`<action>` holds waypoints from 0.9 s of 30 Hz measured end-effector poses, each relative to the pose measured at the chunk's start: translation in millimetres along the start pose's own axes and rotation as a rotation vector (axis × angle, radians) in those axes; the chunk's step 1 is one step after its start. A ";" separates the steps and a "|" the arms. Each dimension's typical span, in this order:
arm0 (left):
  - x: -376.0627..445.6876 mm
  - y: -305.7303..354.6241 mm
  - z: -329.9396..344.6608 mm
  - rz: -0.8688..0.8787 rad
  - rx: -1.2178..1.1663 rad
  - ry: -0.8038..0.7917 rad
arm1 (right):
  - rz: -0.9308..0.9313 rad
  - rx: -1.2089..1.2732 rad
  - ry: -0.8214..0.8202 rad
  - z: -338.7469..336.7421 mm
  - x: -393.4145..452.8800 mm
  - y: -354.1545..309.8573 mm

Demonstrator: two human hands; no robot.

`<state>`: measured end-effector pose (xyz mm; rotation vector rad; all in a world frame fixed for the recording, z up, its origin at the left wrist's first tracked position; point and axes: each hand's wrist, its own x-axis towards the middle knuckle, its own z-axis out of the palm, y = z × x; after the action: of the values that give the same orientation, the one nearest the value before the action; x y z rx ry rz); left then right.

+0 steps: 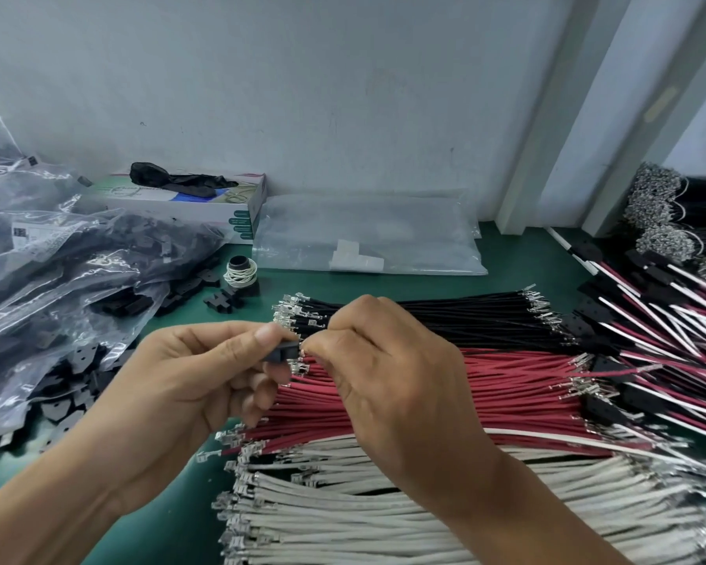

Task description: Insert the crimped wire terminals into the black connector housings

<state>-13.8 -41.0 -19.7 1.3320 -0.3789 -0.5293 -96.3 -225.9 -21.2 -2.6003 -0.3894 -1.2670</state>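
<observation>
White crimped wires (384, 511) lie nearest; my left hand (188, 373) clamps the small black plastic housing (283, 352) steady (cavity rightward) while my right hand (388, 373) pinches a terminal (302, 347) in.

Black connector housing (285, 354) sitting raised above the piles, lying level, silver crimped terminal (302, 347) touching its right face; black wires (457, 316), red wires (518, 385), white wires (384, 511) lying bundled below.

Green table top (204, 524) under everything. Three wire bundles in bands: black wires (445, 316) at the back, red wires (506, 385) in the middle, white wires (384, 519) nearest, all with silvery terminals. The connector housing (283, 352) is black; loose housings (204, 289) black too. White box (204, 205), teal labels.
</observation>
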 end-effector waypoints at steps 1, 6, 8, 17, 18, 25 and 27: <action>-0.9 0.7 1.8 0.038 0.043 0.014 | 0.034 0.034 -0.012 0.1 -0.5 0.4; -5.3 0.3 10.5 0.380 0.440 0.081 | 0.219 0.246 -0.110 -3.6 -2.5 4.1; -4.7 -2.7 10.1 0.373 0.421 0.116 | 0.248 0.246 -0.139 -8.8 -2.6 6.4; -3.3 -9.4 2.9 0.367 0.356 0.005 | 0.198 0.170 -0.162 -9.5 -2.2 2.2; -3.0 -10.3 3.2 0.375 0.358 -0.008 | 0.189 0.166 -0.161 -9.6 -3.4 2.6; 2.6 -14.1 -0.2 0.344 0.317 0.075 | 0.152 0.002 -0.202 -26.2 10.3 4.6; 4.1 -14.4 -2.4 0.338 0.317 0.111 | 0.142 0.056 -0.207 -28.4 8.1 -0.2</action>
<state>-11.2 -43.4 -34.5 1.5533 -0.6007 -0.1134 -112.5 -233.5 2.4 -2.6657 -0.2658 -0.9321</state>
